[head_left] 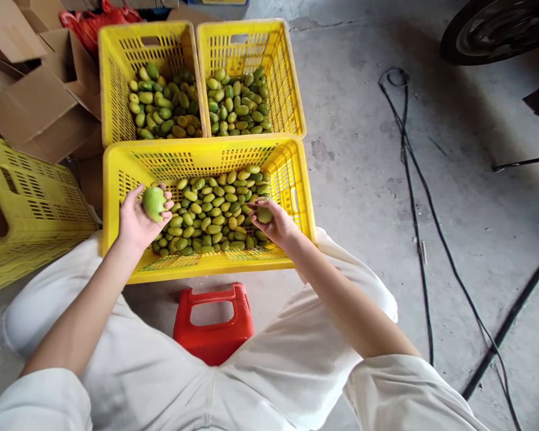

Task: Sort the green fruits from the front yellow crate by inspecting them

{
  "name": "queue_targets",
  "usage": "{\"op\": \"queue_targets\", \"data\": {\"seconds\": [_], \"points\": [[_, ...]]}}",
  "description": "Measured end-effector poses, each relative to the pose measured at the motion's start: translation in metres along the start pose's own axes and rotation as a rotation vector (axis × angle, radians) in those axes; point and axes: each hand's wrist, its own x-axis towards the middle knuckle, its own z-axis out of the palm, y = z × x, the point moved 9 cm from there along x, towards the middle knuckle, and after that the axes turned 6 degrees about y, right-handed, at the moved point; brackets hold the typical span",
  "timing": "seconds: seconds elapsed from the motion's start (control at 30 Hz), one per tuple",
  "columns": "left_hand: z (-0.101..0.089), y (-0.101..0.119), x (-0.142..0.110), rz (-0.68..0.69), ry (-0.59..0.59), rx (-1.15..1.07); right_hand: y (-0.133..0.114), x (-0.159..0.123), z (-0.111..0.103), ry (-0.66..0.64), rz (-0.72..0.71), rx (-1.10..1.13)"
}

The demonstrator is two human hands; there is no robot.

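Observation:
My left hand (137, 218) is wrapped round a green mango (154, 202) at the left side of the near yellow crate (117, 157). My right hand (276, 222) grips a smaller green mango (265, 214) over the crate's right side. The crate holds a heap of several green mangoes (211, 206). Behind it stand two more yellow crates, the left one (112, 72) and the right one (282, 54), each partly filled with green mangoes.
A red plastic stool (213, 326) stands between my knees. An overturned yellow crate (22, 209) lies at the left, with cardboard boxes (31, 102) behind it. Black cables (413, 197) run across the concrete floor at the right, and a tyre (494, 27) shows at the top right.

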Motion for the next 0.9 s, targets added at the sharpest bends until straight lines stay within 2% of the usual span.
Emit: {"op": "queue_targets", "data": {"seconds": [0.17,0.27,0.4,0.53,0.7,0.9], "points": [[0.003,-0.005,-0.005,0.009,-0.043,0.058,0.0,0.001,0.0,0.03,0.0,0.075],[0.001,-0.001,-0.001,0.082,-0.072,0.116,0.001,0.003,0.002,0.032,0.018,0.177],[-0.002,0.005,0.005,0.147,-0.101,0.138,0.004,0.001,0.011,0.008,0.037,0.192],[-0.004,0.003,0.006,0.111,-0.086,0.146,0.006,-0.008,0.019,-0.042,0.046,0.139],[-0.003,-0.002,0.009,0.068,-0.073,0.275,0.007,-0.016,0.027,-0.159,0.114,0.077],[-0.004,0.0,0.01,0.032,-0.059,0.255,0.005,-0.015,0.031,-0.171,0.104,0.1]]}}
